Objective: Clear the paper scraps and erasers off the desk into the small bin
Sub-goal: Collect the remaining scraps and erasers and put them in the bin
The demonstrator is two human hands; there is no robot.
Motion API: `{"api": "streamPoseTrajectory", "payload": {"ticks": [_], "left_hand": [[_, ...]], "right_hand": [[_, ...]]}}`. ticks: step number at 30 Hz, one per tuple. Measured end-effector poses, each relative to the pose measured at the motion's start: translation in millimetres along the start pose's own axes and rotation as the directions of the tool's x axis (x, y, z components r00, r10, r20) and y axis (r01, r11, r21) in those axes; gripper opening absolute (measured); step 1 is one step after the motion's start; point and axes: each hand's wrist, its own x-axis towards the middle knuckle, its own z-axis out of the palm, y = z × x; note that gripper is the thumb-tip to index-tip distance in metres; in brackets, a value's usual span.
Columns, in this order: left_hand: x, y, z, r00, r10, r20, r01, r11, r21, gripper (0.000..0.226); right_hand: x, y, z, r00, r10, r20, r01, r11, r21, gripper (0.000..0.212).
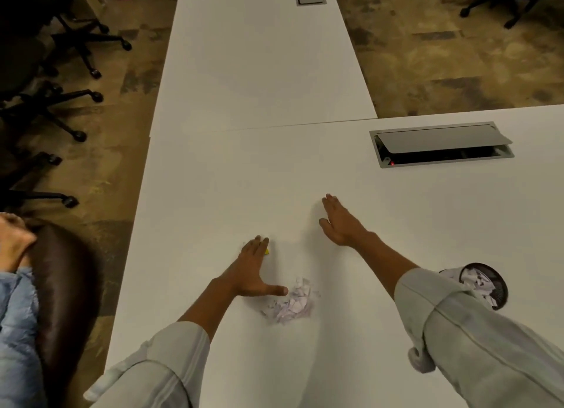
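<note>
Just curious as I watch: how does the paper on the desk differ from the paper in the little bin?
The loose scrap pile lies spread flat on the white desk, between the two forearms beside the left hand; the binned scraps sit heaped inside the small dark bin, partly hidden by the right sleeve. Both are torn, pale bits of paper.

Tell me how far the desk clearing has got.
Done: the small bin already holds paper scraps. In hand: both hands lie flat on the desk, the left hand over a small yellow piece, the right hand on bare surface. Left: the scrap pile by the left thumb.
</note>
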Motion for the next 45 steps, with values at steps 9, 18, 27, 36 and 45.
{"api": "streamPoseTrajectory", "payload": {"ticks": [9, 18, 27, 36, 45], "left_hand": [[-29, 12, 52, 0.992, 0.13, -0.01, -0.125, 0.975, 0.184, 0.145], [-66, 22, 103, 0.969, 0.11, -0.223, -0.07, 0.981, 0.181, 0.062], [-76, 42, 104, 0.924, -0.06, -0.378, -0.011, 0.983, -0.184, 0.012], [-79, 62, 76, 0.906, -0.345, -0.244, 0.006, 0.587, -0.809, 0.013], [-69, 92, 57, 0.955, -0.282, -0.094, -0.047, 0.17, -0.984, 0.016]], "right_hand": [[-36, -36, 58, 0.973, -0.19, 0.13, 0.209, 0.965, -0.159, 0.06], [-153, -39, 125, 0.946, -0.309, 0.094, 0.318, 0.943, -0.097, 0.06], [-165, -39, 122, 0.996, -0.047, -0.079, 0.073, 0.927, 0.368, 0.025], [-191, -34, 82, 0.976, 0.217, -0.003, -0.127, 0.58, 0.805, 0.025], [-228, -13, 40, 0.953, 0.183, 0.243, -0.206, -0.199, 0.958, 0.039]]}}
